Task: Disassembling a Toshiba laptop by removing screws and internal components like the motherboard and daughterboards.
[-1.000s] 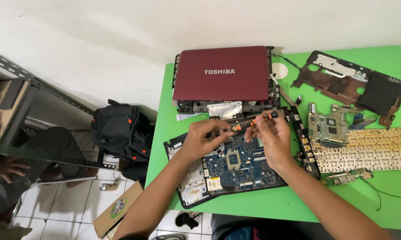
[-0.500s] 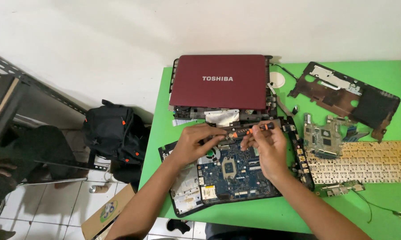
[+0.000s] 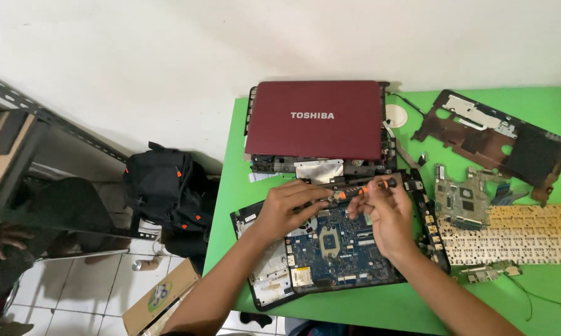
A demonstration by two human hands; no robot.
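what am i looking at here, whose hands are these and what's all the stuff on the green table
This is one picture from a camera worn on a person's head, looking down at their own two bare hands. The left hand and right hand together hold a small black and orange screwdriver over an opened laptop base with its blue circuit board showing. On the green table also lie a closed dark red laptop, a loose keyboard, a smaller circuit board and a dark casing panel. A black backpack sits on the floor at left.

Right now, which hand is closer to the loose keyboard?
Right. The right hand works over the open laptop base, just beside the keyboard; the left hand sits farther away, across the board.
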